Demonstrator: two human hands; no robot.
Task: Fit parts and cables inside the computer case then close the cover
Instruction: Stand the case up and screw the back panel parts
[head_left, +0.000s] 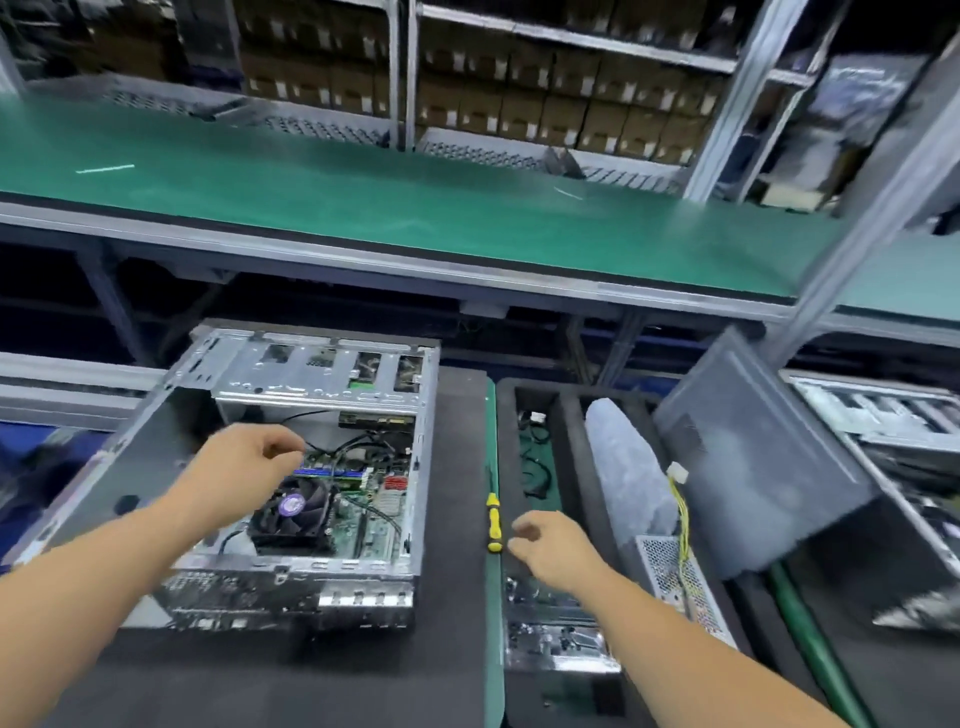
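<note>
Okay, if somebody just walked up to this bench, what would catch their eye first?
Probably the open computer case at lower left, its black fan and green board exposed, with the left hand reaching in above the fan. Next, the yellow-handled screwdriver lying just right of the case, beside the right hand, and the grey cover panel leaning at far right.

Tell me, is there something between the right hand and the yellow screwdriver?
Nothing visible is in the way. The right hand hovers just right of the yellow screwdriver, which lies alone on the green strip between the open computer case and the foam tray. Only a small bare gap separates them.
</note>
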